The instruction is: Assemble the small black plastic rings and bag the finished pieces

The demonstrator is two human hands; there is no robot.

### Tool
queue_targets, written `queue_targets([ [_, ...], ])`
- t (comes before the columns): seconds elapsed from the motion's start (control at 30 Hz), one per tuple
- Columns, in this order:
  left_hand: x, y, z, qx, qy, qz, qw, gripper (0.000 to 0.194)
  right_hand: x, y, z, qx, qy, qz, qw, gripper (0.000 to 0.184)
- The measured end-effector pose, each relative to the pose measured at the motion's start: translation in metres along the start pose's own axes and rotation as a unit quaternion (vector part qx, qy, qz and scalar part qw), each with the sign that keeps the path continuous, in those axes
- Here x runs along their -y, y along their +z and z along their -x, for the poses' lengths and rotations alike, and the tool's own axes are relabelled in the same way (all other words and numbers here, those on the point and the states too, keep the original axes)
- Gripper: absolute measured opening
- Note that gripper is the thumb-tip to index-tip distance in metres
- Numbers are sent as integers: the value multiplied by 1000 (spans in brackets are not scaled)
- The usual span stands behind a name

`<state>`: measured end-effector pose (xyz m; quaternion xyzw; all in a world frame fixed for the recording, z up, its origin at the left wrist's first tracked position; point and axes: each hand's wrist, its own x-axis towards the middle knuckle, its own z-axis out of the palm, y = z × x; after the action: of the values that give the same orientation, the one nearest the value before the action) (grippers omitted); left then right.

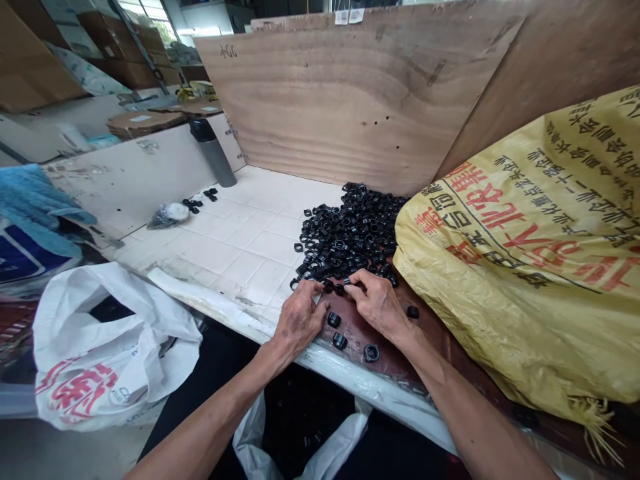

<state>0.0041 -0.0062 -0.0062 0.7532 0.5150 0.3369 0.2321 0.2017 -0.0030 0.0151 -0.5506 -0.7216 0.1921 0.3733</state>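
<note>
A heap of small black plastic rings lies on the tabletop. My left hand is at the heap's near edge, index fingertip by a couple of black pieces, thumb apart from the finger. Opposite it, my right hand pinches a small black ring between thumb and index finger, mostly hidden by the fingers. Several loose rings lie in front of the hands, among them one ring and another ring near the edge.
A yellow woven sack leans at the right. Wooden boards wall the back. A grey bottle stands at the far left, behind a small clear bag. A white plastic bag hangs left; an open white bag sits below the edge.
</note>
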Motion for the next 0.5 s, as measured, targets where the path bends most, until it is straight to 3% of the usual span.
queue_targets([
  [0.1,-1,-1,0,9,-33,20,999,20,4,-9,-3,-8,-5,-16,1000,13],
  [0.2,-3,-4,1,21,-54,62,996,14,11,-11,-2,24,-20,-22,999,18],
  [0.4,-10,-10,2,76,-16,60,995,23,16,-4,5,151,-57,-30,986,13],
  [0.5,-11,-10,1,80,-10,45,996,25,10,-6,2,145,-40,-22,988,19],
])
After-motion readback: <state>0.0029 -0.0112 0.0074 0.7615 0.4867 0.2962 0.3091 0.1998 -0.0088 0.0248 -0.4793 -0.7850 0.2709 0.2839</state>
